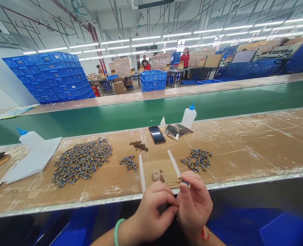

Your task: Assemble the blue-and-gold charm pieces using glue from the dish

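Note:
My right hand (194, 205) pinches a small blue-and-yellow part (184, 181) at its fingertips, just over the near edge of the cardboard-covered bench (243, 150). My left hand (151, 213), with a green bangle on the wrist, is curled beside it; its fingers touch the right hand, and what they hold is hidden. A large heap of the same small parts (81, 161) lies to the left, a small cluster (128, 162) in the middle, and another pile (197, 159) to the right. A little round glue cup (155, 175) sits just beyond my left hand.
Two white strips (174, 163) lie on the bench. Behind them are a phone (156, 134), brown beads (139, 145), white glue bottles with blue caps (188, 117) (29, 138) and white paper (36, 159). A green conveyor belt (141, 114) runs behind. Stacked blue crates (54, 77) and people stand far back.

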`<state>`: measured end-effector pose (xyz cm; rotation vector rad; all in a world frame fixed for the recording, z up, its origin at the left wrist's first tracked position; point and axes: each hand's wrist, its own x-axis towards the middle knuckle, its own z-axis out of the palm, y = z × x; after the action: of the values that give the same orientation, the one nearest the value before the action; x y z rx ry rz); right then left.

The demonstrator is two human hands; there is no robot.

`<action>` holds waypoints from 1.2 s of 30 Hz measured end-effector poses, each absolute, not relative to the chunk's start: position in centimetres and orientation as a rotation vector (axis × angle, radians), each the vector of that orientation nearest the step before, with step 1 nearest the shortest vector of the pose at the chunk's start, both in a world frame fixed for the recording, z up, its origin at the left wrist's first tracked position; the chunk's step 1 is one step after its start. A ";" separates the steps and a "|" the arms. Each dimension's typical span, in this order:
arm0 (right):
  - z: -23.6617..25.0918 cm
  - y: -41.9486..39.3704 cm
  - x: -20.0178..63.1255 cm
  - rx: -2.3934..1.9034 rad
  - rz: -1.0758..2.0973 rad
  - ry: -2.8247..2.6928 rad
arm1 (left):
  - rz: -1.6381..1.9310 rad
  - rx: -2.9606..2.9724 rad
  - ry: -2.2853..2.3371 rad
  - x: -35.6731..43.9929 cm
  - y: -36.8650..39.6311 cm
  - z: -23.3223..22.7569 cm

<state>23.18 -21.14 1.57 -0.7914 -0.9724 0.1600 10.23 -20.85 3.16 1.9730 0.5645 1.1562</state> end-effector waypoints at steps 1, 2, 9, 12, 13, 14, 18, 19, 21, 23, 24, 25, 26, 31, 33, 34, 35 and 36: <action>1.6 -21.2 23.2 -0.806 0.176 -0.954 | 1.155 1.946 0.544 10.3 -20.8 2.9; 1.7 -21.3 23.2 -0.820 0.191 -0.939 | 1.147 1.911 0.526 10.4 -20.8 2.5; 1.6 -21.7 23.0 -0.922 0.357 -0.787 | 1.095 1.508 0.610 12.0 -21.2 0.7; 1.0 -21.5 23.1 -0.961 0.375 -0.753 | 1.192 1.452 0.675 12.6 -21.8 0.0; 0.9 -21.4 23.2 -0.957 0.376 -0.742 | 1.223 1.460 0.695 12.8 -22.0 -0.3; 0.9 -21.3 23.2 -0.947 0.376 -0.732 | 1.246 1.475 0.710 12.8 -22.2 -0.6; 1.2 -21.5 23.1 -0.933 0.393 -0.688 | 1.271 1.540 0.678 12.7 -22.6 -1.2; 1.3 -21.6 23.1 -0.940 0.405 -0.680 | 1.267 1.556 0.650 12.5 -22.5 -1.1; 1.6 -21.8 23.0 -0.955 0.451 -0.665 | 1.246 1.587 0.587 12.2 -22.0 -0.8; 1.9 -21.9 22.9 -0.964 0.529 -0.636 | 1.190 1.612 0.530 11.9 -21.4 -0.4; 2.0 -21.9 22.9 -0.966 0.573 -0.616 | 1.154 1.620 0.512 11.7 -21.0 -0.1; 2.0 -21.9 22.9 -0.968 0.617 -0.597 | 1.116 1.628 0.499 11.5 -20.7 0.2; 2.1 -21.8 22.8 -0.970 0.657 -0.578 | 1.081 1.636 0.493 11.4 -20.3 0.5; 2.1 -21.9 22.4 -0.976 0.818 -0.511 | 1.007 1.724 0.423 10.9 -19.1 1.7; 2.2 -22.0 22.2 -0.959 0.879 -0.487 | 1.006 1.734 0.377 11.0 -18.8 1.7; 2.2 -22.1 22.1 -0.951 0.901 -0.478 | 1.003 1.719 0.359 11.1 -18.7 1.6; 2.2 -22.1 22.0 -0.944 0.916 -0.475 | 1.000 1.685 0.344 11.3 -18.6 1.4; 2.2 -22.1 21.9 -0.939 0.926 -0.482 | 0.998 1.626 0.339 11.4 -18.4 1.2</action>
<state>21.90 -22.10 2.23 -0.9389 -0.4815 0.9255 11.42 -18.39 1.15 1.6264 0.3386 0.9978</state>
